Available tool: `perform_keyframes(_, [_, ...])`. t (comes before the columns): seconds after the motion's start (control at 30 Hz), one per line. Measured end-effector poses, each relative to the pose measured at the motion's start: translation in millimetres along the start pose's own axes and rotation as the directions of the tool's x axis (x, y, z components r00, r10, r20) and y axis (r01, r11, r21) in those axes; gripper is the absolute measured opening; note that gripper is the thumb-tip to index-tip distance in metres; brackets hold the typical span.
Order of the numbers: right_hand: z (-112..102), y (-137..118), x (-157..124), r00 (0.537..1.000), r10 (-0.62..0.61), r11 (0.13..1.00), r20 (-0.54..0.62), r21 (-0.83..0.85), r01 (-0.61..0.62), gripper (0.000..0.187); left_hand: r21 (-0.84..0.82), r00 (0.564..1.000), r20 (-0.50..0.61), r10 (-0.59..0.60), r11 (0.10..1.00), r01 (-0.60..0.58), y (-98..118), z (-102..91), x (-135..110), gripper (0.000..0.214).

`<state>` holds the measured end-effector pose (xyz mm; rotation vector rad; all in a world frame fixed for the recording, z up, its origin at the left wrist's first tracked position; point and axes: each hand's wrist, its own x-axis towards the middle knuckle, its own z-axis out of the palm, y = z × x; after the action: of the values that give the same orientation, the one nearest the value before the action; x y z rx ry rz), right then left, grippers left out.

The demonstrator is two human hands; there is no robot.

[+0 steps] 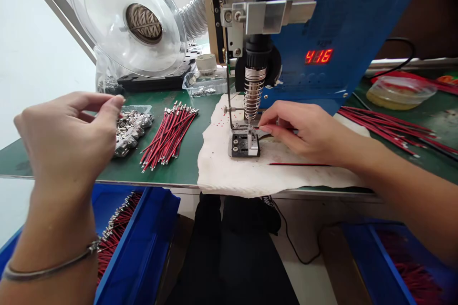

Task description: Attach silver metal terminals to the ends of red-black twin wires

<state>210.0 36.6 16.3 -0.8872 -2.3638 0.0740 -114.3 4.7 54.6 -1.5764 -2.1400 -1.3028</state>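
My right hand (304,131) pinches a thin red and black wire (256,127) at the tip of the soldering iron (254,88). Just below the tip sits a small black fixture (244,145) with a metal block. My left hand (71,138) is raised at the left, thumb and forefinger pressed together; whatever is in the pinch is hidden. Behind and beside it lies a clear bag of small metal connectors (134,128). To its right, a bundle of red and black wires (168,136) with metal ends rests on the green table (188,171).
Beneath the fixture spreads a white cloth (222,176), with one wire (299,164) on it. A blue soldering machine (322,19) reads 416. More wires (382,126) lie at right. A clear fume hood (107,19) stands behind. Blue bins (153,238) sit below the table edge.
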Motion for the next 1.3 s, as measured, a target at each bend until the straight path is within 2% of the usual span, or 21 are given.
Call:
perform_keyframes(0.07, [2.8,-0.2,1.0,0.999,-0.034,0.999,-0.017,-0.001,0.034,0.014,-0.14,0.996,-0.065,0.066,0.987,-0.075,21.2,6.7,-20.5,0.023])
perform_keyframes(0.13, [4.9,-0.1,1.4,0.999,-0.052,0.999,-0.014,-0.002,0.052,0.016,-0.32,0.993,0.013,0.12,0.941,-0.109,37.3,18.1,-39.2,0.015])
perform_keyframes(0.2, [6.3,0.3,1.4,0.999,-0.054,0.999,-0.003,-0.001,0.054,0.017,-0.474,0.981,0.117,0.155,0.877,-0.082,47.0,31.7,-53.5,0.012])
perform_keyframes(0.37, [6.9,-0.9,1.2,0.999,-0.04,0.999,-0.015,0.007,0.04,0.017,-0.725,0.931,0.333,0.146,0.671,0.154,59.3,58.3,-67.3,0.016])
perform_keyframes(0.47, [5.5,-3.0,1.1,0.999,-0.032,0.999,-0.003,0.008,0.032,0.016,-0.783,0.899,0.417,0.133,0.555,0.281,67.0,67.8,-68.3,0.018])
perform_keyframes(0.57, [4.1,-4.1,0.8,0.999,-0.041,0.999,0.009,0.011,0.041,0.015,-0.787,0.863,0.493,0.11,0.478,0.389,69.9,75.1,-70.6,0.016])
perform_keyframes(0.63, [3.4,-4.6,0.5,1.0,-0.028,1.0,0.009,-0.007,0.028,0.016,-0.766,0.848,0.522,0.093,0.488,0.419,67.8,77.9,-73.5,0.014])
perform_keyframes(0.8, [2.7,-6.2,0.1,0.997,0.061,0.997,0.041,-0.055,-0.059,0.018,-0.705,0.845,0.529,0.082,0.597,0.384,60.0,76.7,-81.0,0.02])
perform_keyframes(1.1, [6.1,-8.4,-0.9,0.989,0.139,0.99,-0.043,0.011,-0.139,0.015,-0.689,0.828,0.55,0.111,0.62,0.375,60.6,76.4,-83.1,0.021])
perform_keyframes(1.3, [4.6,-12.1,-0.3,0.992,0.127,0.992,-0.025,0.013,-0.127,0.015,-0.695,0.825,0.555,0.106,0.605,0.39,60.8,76.3,-83.5,0.021])
